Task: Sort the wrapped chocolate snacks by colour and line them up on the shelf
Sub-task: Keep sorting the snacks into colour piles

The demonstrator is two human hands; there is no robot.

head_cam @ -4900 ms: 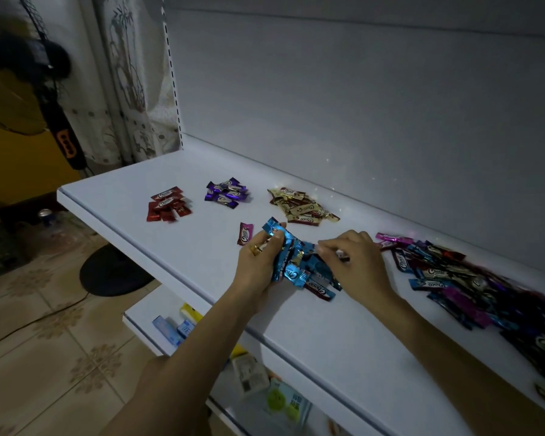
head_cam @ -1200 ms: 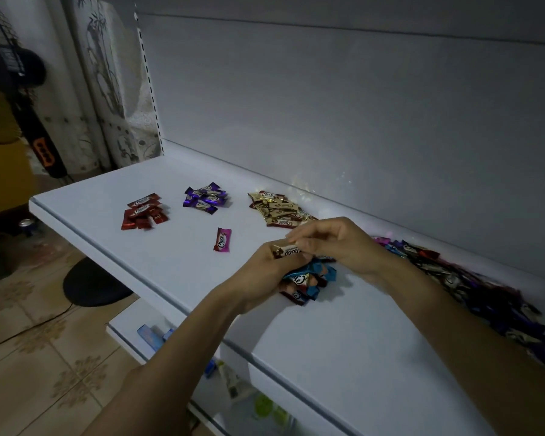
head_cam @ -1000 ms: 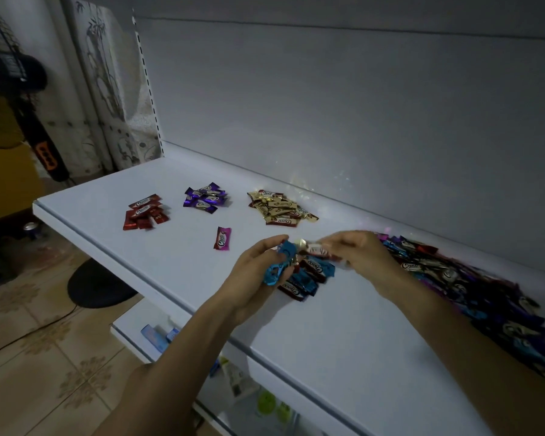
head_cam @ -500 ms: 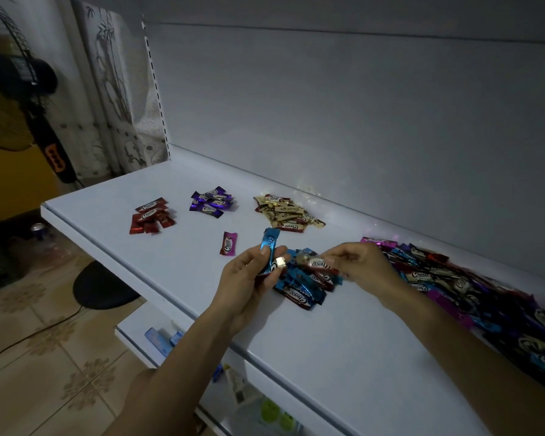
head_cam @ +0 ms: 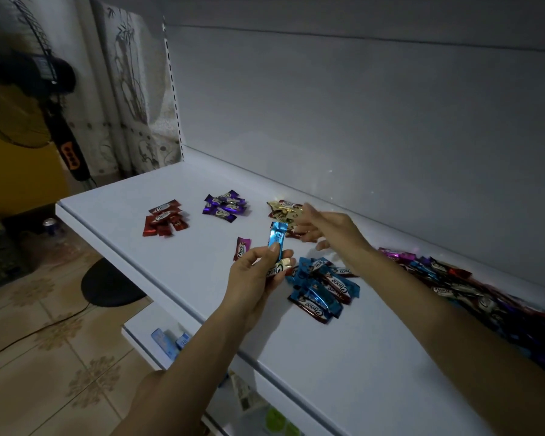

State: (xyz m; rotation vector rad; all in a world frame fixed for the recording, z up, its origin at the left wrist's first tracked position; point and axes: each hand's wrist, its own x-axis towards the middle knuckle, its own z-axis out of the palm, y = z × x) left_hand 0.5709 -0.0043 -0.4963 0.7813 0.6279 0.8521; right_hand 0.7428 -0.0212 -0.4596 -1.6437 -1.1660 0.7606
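While the left grip [head_cam: 255, 278] curled its fingers shut around two wrapped snacks, the blue snack [head_cam: 277, 236] stood upright out of the top of it, pinched between thumb and fingers above the shelf [head_cam: 328, 357]. Tucked lower in that same grip was a second snack with a gold end [head_cam: 280, 266], lying crosswise against the fingers. Just to the right of the left grip, the blue pile [head_cam: 320, 284] lay on the shelf, its wrappers overlapping in a loose fan.

And over at the far side, the right grip [head_cam: 324, 228] was stretched out beyond the left one, fingers loose and spread, one fingertip right at the gold pile [head_cam: 282, 209]. That grip hung partly over the pile and hid some of it.

Just left of the left grip, a single pink snack [head_cam: 242, 248] lay alone on the shelf. Farther out to the left sat the purple pile [head_cam: 225, 206], and beyond it the red pile [head_cam: 164, 218], each apart from its neighbour. Off to the right of both grips, the unsorted heap [head_cam: 453, 284] ran along the back wall in mixed colours.

Below the grips a lower shelf [head_cam: 139, 333] carried small blue boxes [head_cam: 167, 343]. Away to the left stood a dark fan [head_cam: 22, 89], a patterned curtain [head_cam: 132, 105] and a can [head_cam: 49, 223] on the tiled floor [head_cam: 44, 357].
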